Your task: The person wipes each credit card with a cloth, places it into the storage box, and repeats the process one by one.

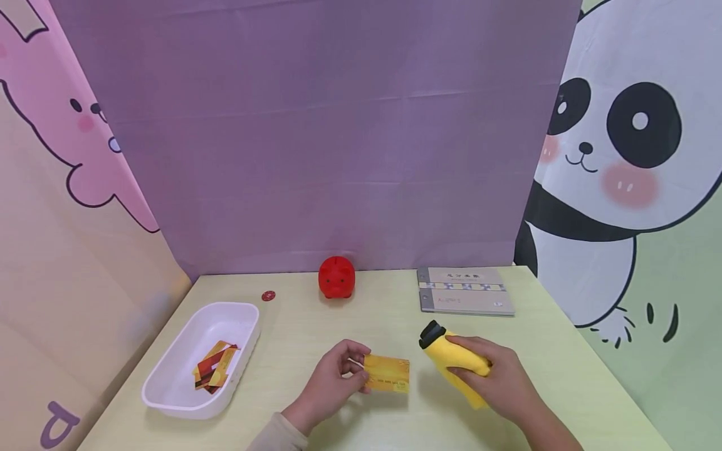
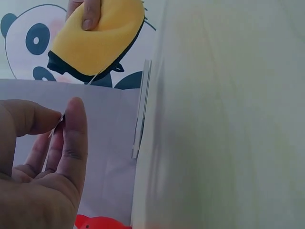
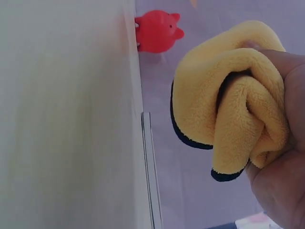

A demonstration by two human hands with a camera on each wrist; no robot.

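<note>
My left hand (image 1: pixel 334 380) pinches a gold bank card (image 1: pixel 388 374) by its left edge, thumb against the fingers, above the middle of the table. In the left wrist view the card shows nearly edge-on between thumb and fingertips. My right hand (image 1: pixel 502 379) grips a folded yellow cloth (image 1: pixel 458 359) with black edging, just right of the card and apart from it. The cloth (image 3: pixel 238 95) bulges in thick plush folds out of the hand in the right wrist view. Several gold and red cards (image 1: pixel 216 366) lie in a heap inside a white plastic tray (image 1: pixel 163 391) at the left.
A red piggy bank (image 1: pixel 336 277) stands at the back edge of the table (image 1: pixel 304 326). To its left lies a small red disc (image 1: pixel 268 295). A grey notebook (image 1: pixel 465 290) lies at the back right. A purple curtain (image 1: pixel 338 138) hangs behind the table.
</note>
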